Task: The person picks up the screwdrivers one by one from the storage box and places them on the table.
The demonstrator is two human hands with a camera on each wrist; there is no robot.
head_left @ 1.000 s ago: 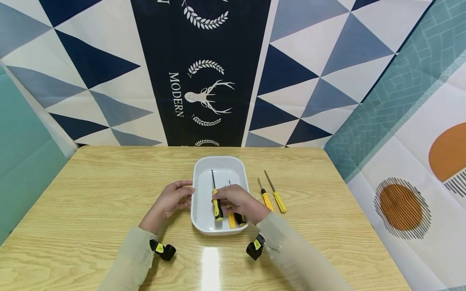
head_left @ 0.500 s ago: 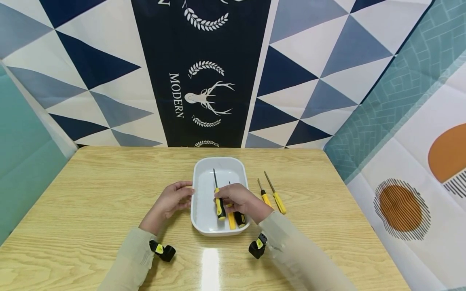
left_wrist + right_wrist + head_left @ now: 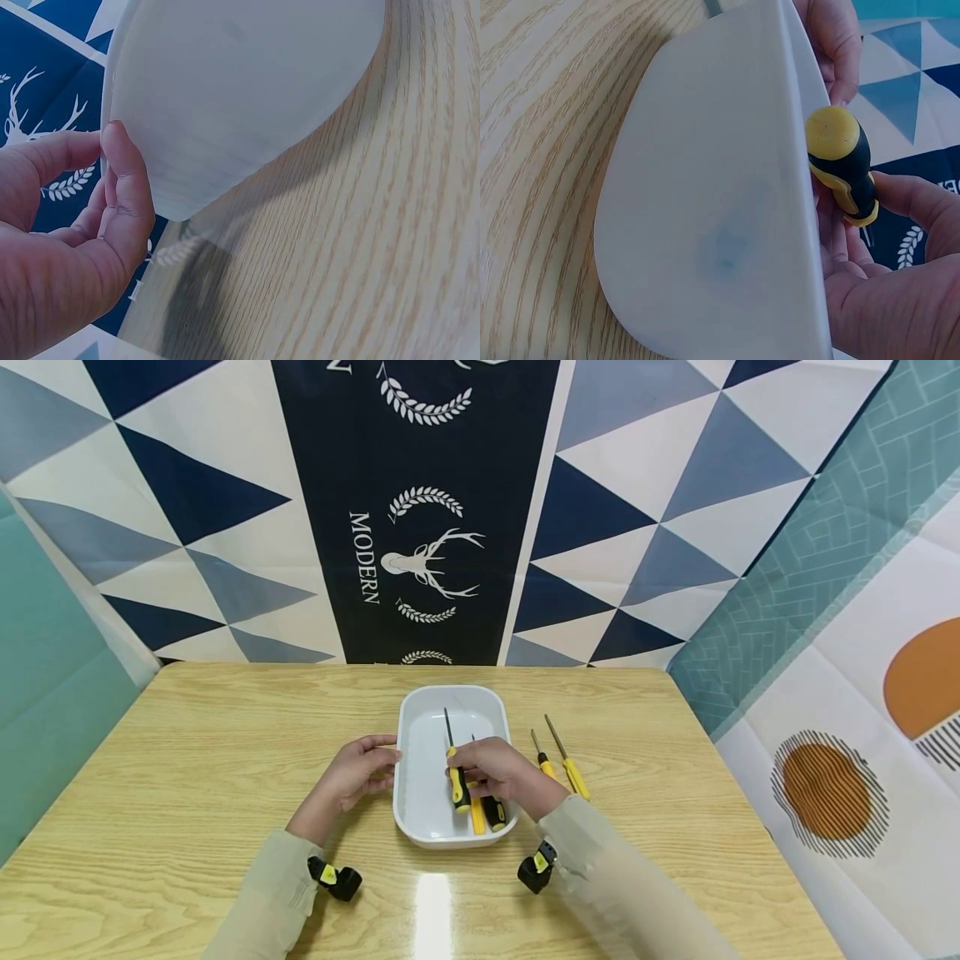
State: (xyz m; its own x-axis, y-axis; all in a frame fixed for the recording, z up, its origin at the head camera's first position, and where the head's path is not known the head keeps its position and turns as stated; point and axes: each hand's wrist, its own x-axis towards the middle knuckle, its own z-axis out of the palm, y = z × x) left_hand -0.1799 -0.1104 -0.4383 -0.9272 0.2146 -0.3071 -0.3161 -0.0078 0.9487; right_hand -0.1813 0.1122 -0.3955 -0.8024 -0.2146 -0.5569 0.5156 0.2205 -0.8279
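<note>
A white rectangular tray (image 3: 420, 793) stands on the table in front of me. At its left side, my left hand (image 3: 360, 772) grips the rim; the left wrist view shows fingertips right at the edge. My right hand (image 3: 495, 764) reaches over the tray from the right and holds a screwdriver (image 3: 459, 789) with a black and yellow handle, shaft pointing to the far end. The right wrist view shows the handle's yellow butt close past the rim. Beneath the right hand lie a yellow-handled tool (image 3: 477, 819) and a black-and-yellow-handled one (image 3: 494, 812), both partly hidden.
Two more screwdrivers lie on the wooden table (image 3: 225, 760) right of the tray: a yellow-handled one (image 3: 574, 778) and a shorter one with a black collar (image 3: 546, 764), partly covered by my right wrist. A patterned wall covering (image 3: 420, 560) rises behind the table's far edge.
The right hand and the screwdriver in it have drifted slightly rightward over the tray. My left hand stays at the tray's left rim, and the tray has not visibly moved.
</note>
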